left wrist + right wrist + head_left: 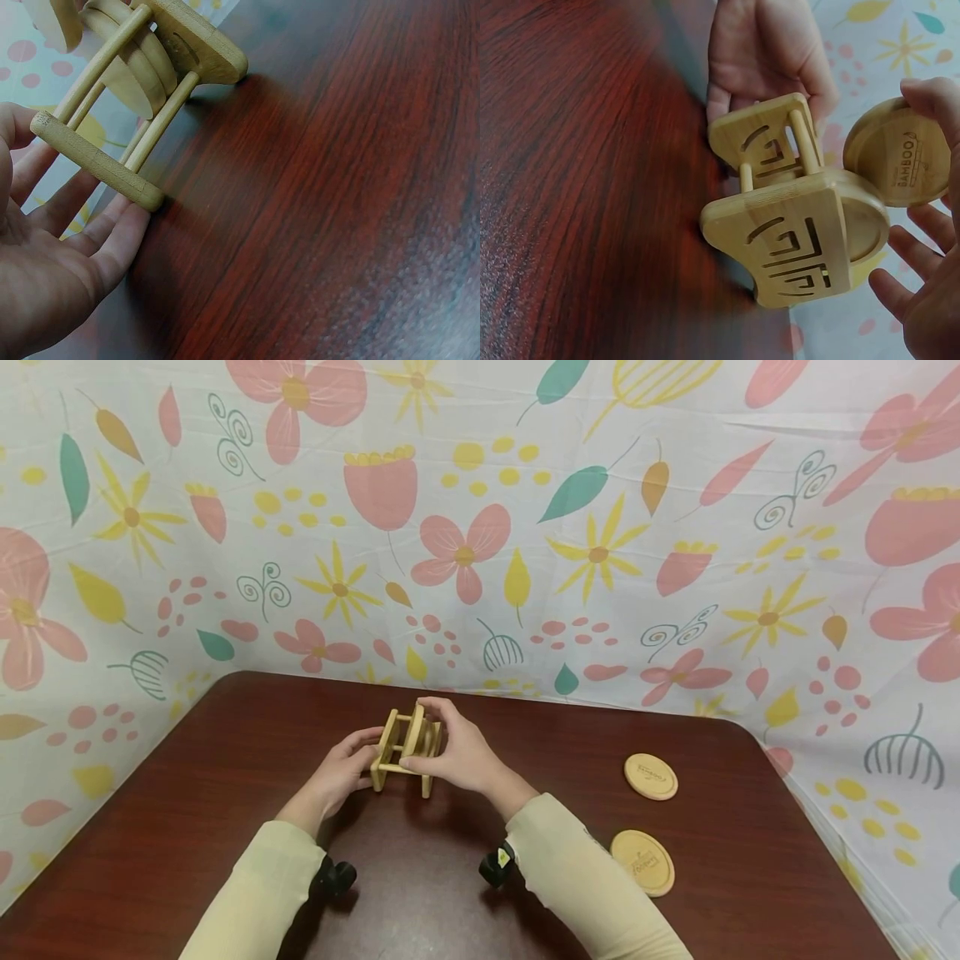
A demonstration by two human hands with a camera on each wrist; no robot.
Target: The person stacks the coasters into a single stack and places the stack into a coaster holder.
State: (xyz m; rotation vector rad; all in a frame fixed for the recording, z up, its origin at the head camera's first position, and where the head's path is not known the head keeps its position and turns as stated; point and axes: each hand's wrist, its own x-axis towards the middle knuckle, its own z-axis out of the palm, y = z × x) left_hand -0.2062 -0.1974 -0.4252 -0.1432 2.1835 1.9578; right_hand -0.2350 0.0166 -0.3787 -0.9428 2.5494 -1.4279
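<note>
The right hand (468, 756) pinches a round bamboo coaster (889, 146) by its rim, thumb at one side and fingertips at the other, so the grip is about as wide as the disc. The coaster stands on edge over the open top of a bamboo coaster rack (780, 217), its BAMBOO lettering showing in the right wrist view; whether it touches the rack cannot be told. The left hand (337, 777) holds the rack at its left end panel (97, 161), thumb and fingers set around the panel's edges. The rack is upright on the dark reddish-brown table (420, 902), left of the middle and towards the far side; round rails join its two panels, which have cut-out patterns. Inside, several coasters (150, 60) stand on edge beside the right panel, too overlapped to count. Two more round coasters lie flat on the right of the table, well apart from the rack: a farther coaster (650, 777) and a nearer coaster (642, 863), near each other. Behind the table hangs a floral-printed cloth (540, 635)
</note>
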